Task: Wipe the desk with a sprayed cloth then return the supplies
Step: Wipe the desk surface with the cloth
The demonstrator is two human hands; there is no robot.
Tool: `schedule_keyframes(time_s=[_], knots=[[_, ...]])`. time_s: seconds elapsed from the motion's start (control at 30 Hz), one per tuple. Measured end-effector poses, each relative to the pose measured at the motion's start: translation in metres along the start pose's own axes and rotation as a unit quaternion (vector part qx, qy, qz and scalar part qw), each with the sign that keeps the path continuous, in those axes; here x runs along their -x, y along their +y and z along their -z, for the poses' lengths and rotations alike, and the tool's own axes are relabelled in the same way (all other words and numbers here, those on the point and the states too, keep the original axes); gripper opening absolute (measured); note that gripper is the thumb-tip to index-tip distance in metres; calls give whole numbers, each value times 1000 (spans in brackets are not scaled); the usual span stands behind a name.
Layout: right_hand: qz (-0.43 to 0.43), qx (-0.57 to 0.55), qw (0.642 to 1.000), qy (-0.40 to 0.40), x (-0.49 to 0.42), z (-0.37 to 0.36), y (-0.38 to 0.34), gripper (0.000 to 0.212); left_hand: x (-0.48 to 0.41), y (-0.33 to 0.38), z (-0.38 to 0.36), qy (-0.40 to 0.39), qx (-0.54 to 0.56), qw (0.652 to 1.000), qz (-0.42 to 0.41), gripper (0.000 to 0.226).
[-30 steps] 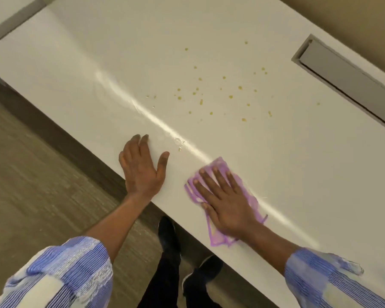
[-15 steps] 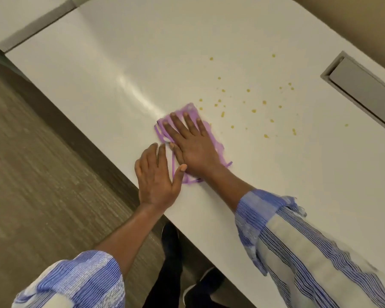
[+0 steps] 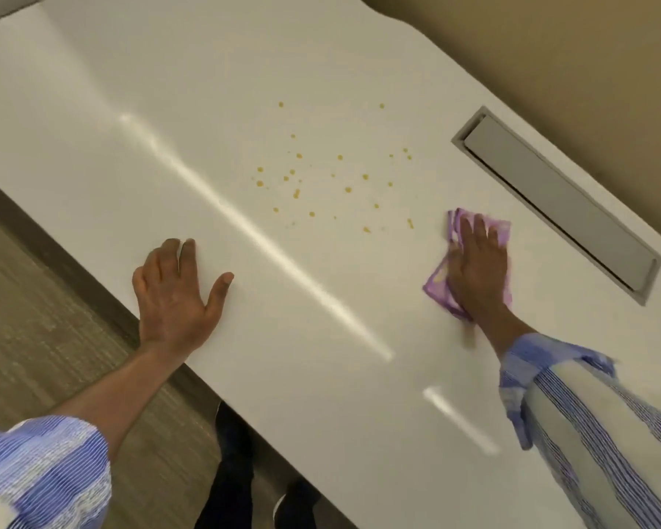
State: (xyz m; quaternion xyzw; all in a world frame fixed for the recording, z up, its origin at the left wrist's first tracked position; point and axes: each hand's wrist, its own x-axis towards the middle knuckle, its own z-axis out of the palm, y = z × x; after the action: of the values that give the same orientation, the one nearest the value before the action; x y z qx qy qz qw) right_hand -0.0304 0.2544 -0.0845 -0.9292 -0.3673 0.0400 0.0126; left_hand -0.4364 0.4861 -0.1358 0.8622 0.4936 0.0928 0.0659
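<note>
Head view: right hand (image 3: 477, 269) presses purple cloth (image 3: 439, 282) on unmarked desk (image 3: 207, 89).

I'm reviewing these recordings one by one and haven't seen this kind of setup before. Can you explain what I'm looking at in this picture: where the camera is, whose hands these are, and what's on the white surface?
There is no machine here. A person wears a wide-angle camera on the head, so the view looks forward and down over their own arms in blue striped sleeves.

The large white desk fills most of the picture. The left hand rests flat and empty near the desk's front edge. The right hand presses flat on a thin purple cleaning cloth, fingers spread over it rather than gripping it; the blur suggests it is wiping.

Between the hands and farther back lie small yellow-brown specks, not yet wiped away. To the right, a long grey flap is set into the desktop. Below the desk edge you see the floor and the person's dark shoes. No spray bottle is visible.
</note>
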Motion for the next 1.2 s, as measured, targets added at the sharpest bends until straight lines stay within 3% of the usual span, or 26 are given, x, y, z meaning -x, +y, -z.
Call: schedule_keyframes(time_s=[0.07,0.13,0.23,0.33,0.4,0.43,0.53,0.6,0.73,0.8,0.9,1.0,1.1,1.2], knots=[[-129,-25,991,16,-26,1,-30,57,-1,0,-2,6,0,1000,6,81],[-121,-43,992,17,-24,-4,-75,59,-2,-2,-3,11,3,1000,10,81],[129,-30,991,-6,29,-23,-131,61,-2,-3,-4,17,7,1000,13,80],[382,-24,921,-74,90,-35,-106,58,-1,0,-1,19,15,1000,15,79],[444,-22,892,-86,86,-30,-49,57,-1,2,1,18,16,1000,19,78],[419,-15,904,-84,74,-23,-17,57,-1,3,2,16,16,1000,19,78],[219,-2,974,-61,18,5,56,57,-1,3,4,11,9,1000,19,79],[109,-6,993,-41,-23,12,70,60,-1,5,4,10,8,1000,22,78],[-66,-10,998,-1,-93,0,13,60,-1,7,6,9,-1,1000,25,77],[-79,-22,997,3,-113,-5,-34,62,-1,8,7,12,-4,1000,24,77],[1,-31,999,9,-119,-8,-108,63,-2,9,9,9,-6,1000,21,78],[158,-34,987,13,-77,-15,-171,63,-1,12,14,1,1,1000,25,79],[350,-49,935,-35,5,-28,-187,61,-1,13,18,-7,2,1000,26,79],[505,-39,856,-98,42,-32,-133,57,-1,12,18,-10,0,1000,22,78]])
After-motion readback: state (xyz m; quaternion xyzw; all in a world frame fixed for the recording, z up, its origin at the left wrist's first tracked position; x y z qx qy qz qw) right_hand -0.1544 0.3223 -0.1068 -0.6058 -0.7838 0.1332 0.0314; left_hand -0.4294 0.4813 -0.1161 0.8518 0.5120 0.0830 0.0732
